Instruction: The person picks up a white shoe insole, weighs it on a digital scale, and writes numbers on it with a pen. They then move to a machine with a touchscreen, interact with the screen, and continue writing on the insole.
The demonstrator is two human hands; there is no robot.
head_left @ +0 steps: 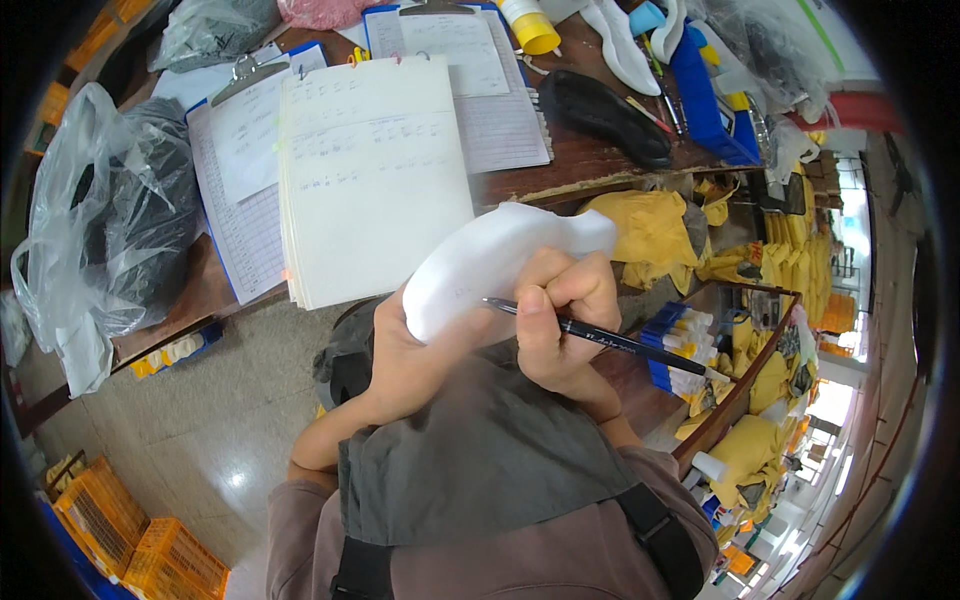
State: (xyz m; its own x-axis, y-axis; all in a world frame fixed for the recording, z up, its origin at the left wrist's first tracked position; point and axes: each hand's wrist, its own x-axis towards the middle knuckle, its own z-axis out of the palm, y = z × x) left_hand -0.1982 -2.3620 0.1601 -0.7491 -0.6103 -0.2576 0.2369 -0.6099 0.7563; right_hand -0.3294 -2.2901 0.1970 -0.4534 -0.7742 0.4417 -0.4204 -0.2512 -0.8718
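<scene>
My left hand (405, 362) is closed around the near end of a white shoe sole (470, 250), with the thumb lying along its lower edge. The sole is tilted in front of my body, beyond the table edge. My right hand (562, 320) pinches a black pen (640, 347) between thumb and fingers. The pen's tip is at the sole's white surface, beside small faint marks; whether it touches I cannot tell. Behind the left hand, an open notebook (375, 215) with handwritten lines lies on the wooden table (510, 185).
Clipboards with papers (235, 190) flank the notebook. A black shoe sole (605, 115), a blue bin (705, 95) and a yellow-capped bottle (530, 25) stand along the table. A plastic bag of dark material (140, 210) is at left. Yellow sacks (645, 235) lie at right; orange crates (140, 530) sit on the floor.
</scene>
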